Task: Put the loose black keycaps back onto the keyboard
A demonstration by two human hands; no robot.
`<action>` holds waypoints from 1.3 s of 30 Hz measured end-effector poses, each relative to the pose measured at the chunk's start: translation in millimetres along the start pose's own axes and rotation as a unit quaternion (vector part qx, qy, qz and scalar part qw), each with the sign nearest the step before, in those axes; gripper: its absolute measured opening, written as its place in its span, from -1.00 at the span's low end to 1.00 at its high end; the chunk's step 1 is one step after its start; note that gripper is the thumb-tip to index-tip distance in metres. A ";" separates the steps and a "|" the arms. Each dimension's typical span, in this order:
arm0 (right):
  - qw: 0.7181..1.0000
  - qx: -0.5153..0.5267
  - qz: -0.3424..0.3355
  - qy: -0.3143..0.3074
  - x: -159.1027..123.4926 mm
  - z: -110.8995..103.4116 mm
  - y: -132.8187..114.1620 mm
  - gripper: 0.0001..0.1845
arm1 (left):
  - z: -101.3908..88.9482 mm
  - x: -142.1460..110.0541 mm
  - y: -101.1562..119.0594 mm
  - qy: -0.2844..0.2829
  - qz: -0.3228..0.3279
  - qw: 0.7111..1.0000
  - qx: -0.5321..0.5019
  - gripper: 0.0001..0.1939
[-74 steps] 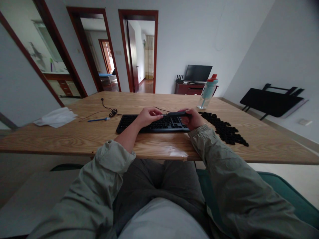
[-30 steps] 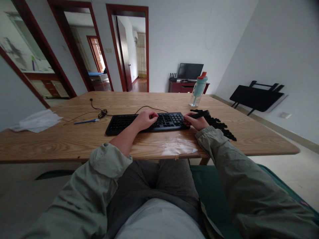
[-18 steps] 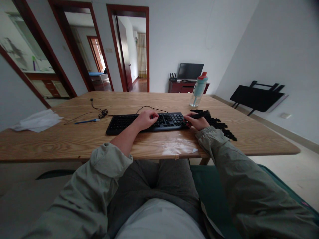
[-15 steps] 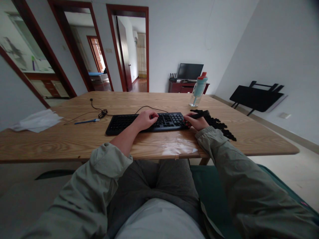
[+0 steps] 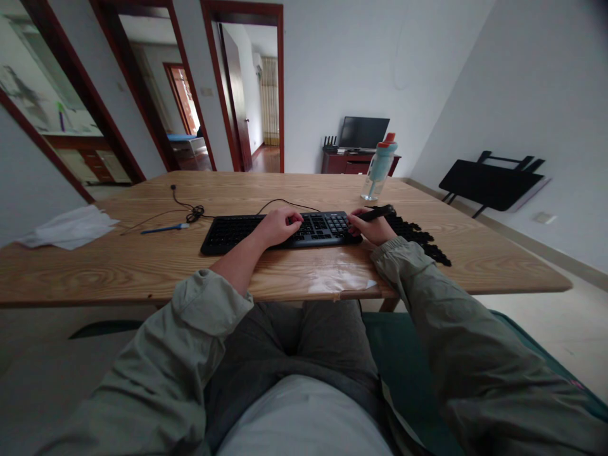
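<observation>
A black keyboard lies on the wooden table in front of me. My left hand rests on its middle keys with the fingers curled down. At the keyboard's right end, my right hand is closed round a slim black tool that points right. Several loose black keycaps are spread on the table just right of that hand.
A water bottle with a red cap stands behind the keycaps. A blue pen and a coiled cable lie left of the keyboard, white tissue at the far left. A folded black table leans against the right wall.
2.5 s ago both hands held the black tool over the keyboard's right side. Now only the right hand holds it, at the keyboard's right end, and the left hand rests on the keys.
</observation>
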State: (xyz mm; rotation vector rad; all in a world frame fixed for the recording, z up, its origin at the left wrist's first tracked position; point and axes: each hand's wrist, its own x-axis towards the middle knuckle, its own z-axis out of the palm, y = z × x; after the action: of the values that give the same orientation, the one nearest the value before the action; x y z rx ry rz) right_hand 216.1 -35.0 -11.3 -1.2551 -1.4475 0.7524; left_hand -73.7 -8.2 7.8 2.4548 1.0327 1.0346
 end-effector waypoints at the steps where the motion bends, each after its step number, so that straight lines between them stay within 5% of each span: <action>1: 1.000 -0.014 0.003 -0.005 0.8 -0.1 0.0 -0.65 | -0.1 -0.2 0.2 -0.001 -0.001 1.000 0.000 -0.83; 6: 0.987 -0.147 -0.071 0.004 -6.3 -5.0 4.3 -0.68 | -1.2 -0.5 2.6 -0.004 -0.006 1.000 0.004 -0.83; 11: 0.928 -0.327 -0.178 0.018 -24.8 -9.5 5.5 -0.71 | -1.1 -0.7 3.8 -0.004 -0.003 1.000 0.002 -0.83; 20: 0.887 -0.383 -0.255 -0.035 -32.4 -10.6 5.6 -0.69 | 0.2 -2.7 7.6 -0.021 -0.008 0.999 0.026 -0.80; 27: 0.812 -0.494 -0.305 -0.056 -30.5 -4.6 5.0 -0.65 | 5.1 -3.0 10.4 -0.041 -0.006 0.998 0.040 -0.81; 35: 0.902 -0.364 -0.228 -0.052 -11.5 -4.7 -7.1 -0.70 | 10.1 -2.5 8.4 -0.071 0.009 0.996 0.050 -0.81; 39: 0.911 -0.347 -0.204 -0.089 4.3 -7.0 -10.2 -0.67 | 10.0 -2.0 7.3 -0.063 0.008 0.997 0.051 -0.82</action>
State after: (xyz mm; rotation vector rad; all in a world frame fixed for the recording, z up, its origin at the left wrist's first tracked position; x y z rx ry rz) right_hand 219.9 -34.7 1.3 -1.3386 -2.1511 0.0476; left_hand -63.9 -14.6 3.4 2.5761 1.0503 0.8377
